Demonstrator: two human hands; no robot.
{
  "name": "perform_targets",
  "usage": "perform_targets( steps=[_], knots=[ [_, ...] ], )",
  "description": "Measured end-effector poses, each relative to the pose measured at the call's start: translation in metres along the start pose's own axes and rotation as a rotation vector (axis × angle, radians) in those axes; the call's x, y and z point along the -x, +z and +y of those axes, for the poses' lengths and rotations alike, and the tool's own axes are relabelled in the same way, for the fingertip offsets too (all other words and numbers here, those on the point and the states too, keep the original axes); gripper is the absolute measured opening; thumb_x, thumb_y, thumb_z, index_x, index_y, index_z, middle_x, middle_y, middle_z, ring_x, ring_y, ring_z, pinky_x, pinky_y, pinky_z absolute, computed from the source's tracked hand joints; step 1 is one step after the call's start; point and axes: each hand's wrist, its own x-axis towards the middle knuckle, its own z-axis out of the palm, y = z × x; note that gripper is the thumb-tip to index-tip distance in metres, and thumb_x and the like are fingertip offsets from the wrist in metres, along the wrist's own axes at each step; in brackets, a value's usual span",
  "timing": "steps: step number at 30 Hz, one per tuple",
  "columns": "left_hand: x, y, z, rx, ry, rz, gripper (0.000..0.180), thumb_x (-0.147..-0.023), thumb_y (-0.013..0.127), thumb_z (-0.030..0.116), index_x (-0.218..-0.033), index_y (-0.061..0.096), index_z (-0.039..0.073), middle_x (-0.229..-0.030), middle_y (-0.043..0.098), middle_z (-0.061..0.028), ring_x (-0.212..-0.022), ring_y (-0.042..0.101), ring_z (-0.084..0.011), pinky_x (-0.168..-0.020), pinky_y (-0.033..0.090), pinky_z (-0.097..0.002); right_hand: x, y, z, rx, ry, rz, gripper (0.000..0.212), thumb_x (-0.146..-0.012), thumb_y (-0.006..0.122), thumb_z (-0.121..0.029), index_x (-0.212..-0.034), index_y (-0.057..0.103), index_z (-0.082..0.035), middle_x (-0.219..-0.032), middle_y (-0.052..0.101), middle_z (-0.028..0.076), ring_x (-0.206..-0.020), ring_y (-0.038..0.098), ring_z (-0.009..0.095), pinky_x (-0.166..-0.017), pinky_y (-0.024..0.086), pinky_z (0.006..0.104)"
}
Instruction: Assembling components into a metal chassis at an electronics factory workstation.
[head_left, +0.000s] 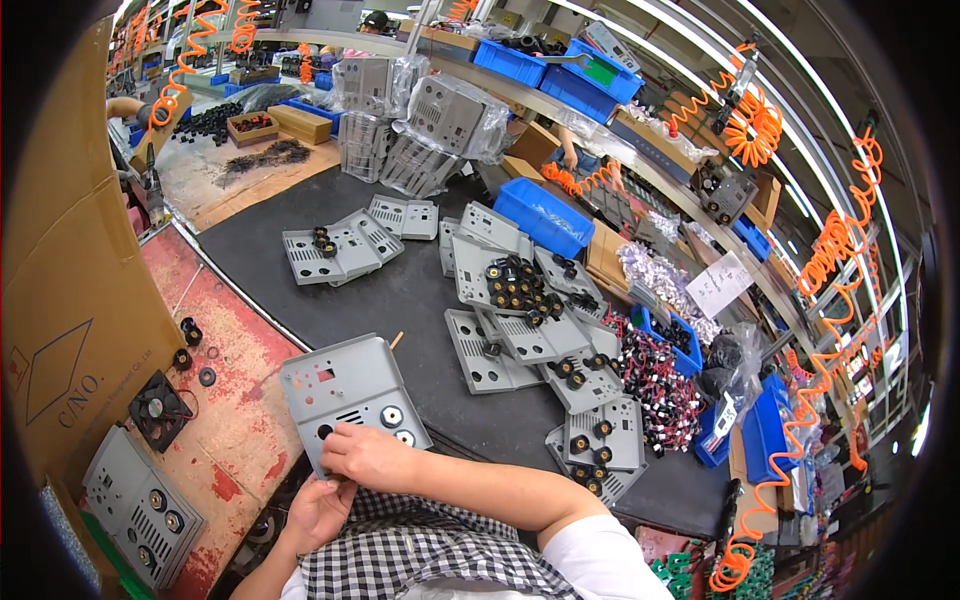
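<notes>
A grey sheet-metal panel with slots and cut-outs lies tilted in front of me at the edge of the black work surface. Two round connectors with pale rings sit in its right part. My right hand is over the panel's near left corner, fingers curled together beside a dark round hole; anything in them is hidden. Just below, at the panel's near edge, my left hand has thumb and fingers closed together. Its fingertips are partly covered by the right hand, so what they grip cannot be made out.
Grey panels with black connectors spread across the black mat. At left stand a carton, a black fan and stacked panels. Right are a wire-lead pile and blue bins. Orange coiled hoses hang overhead.
</notes>
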Motion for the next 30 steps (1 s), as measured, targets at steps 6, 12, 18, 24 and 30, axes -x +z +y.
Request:
perform_targets(
  steps=[6,12,18,24,30],
  knots=[
    [-0.002,0.014,0.0,0.0,-0.014,0.034,0.028,-0.077,0.05,-0.003,-0.104,0.054,0.005,-0.105,0.058,-0.0036,-0.1,0.056,-0.0164,-0.096,0.043,-0.0318,-0.005,0.011,-0.01,0.165,0.322,-0.01,0.017,-0.074,0.065,-0.019,-0.075,0.054,-0.006,-0.082,0.054,0.007,-0.076,0.058,0.024,-0.064,0.05,0.0339],
    [-0.002,-0.003,-0.001,0.012,-0.02,0.062,0.032,-0.077,0.05,-0.003,-0.108,0.053,0.004,-0.107,0.057,-0.0045,-0.102,0.055,-0.0165,-0.097,0.042,-0.0322,-0.002,0.013,-0.004,0.1,0.164,-0.006,0.015,-0.07,0.064,-0.018,-0.076,0.056,-0.006,-0.084,0.055,0.006,-0.084,0.058,0.023,-0.067,0.05,0.0332],
    [0.002,0.015,0.004,-0.013,0.005,0.025,0.036,-0.077,0.05,-0.002,-0.112,0.05,0.004,-0.11,0.056,-0.0055,-0.105,0.054,-0.0168,-0.097,0.042,-0.0323,-0.002,-0.002,-0.003,0.005,0.007,0.031,0.023,-0.066,0.063,-0.015,-0.087,0.062,-0.007,-0.095,0.059,0.003,-0.09,0.055,0.022,-0.076,0.048,0.0317],
    [0.001,0.004,0.002,0.001,-0.011,0.008,0.036,-0.076,0.051,-0.003,-0.112,0.05,0.003,-0.111,0.056,-0.0061,-0.104,0.055,-0.0177,-0.096,0.044,-0.0322,0.0,0.004,-0.001,-0.07,0.048,-0.012,0.024,-0.066,0.062,-0.012,-0.09,0.062,-0.006,-0.095,0.059,0.003,-0.093,0.054,0.022,-0.078,0.048,0.032],
    [0.003,0.014,0.003,-0.015,0.003,0.037,0.035,-0.076,0.051,-0.003,-0.111,0.051,0.003,-0.106,0.059,-0.0065,-0.102,0.057,-0.0185,-0.096,0.044,-0.0323,-0.002,-0.003,-0.005,-0.011,0.19,-0.074,0.021,-0.069,0.063,-0.012,-0.089,0.06,-0.005,-0.09,0.06,0.008,-0.087,0.058,0.026,-0.074,0.049,0.0351]
  ],
)
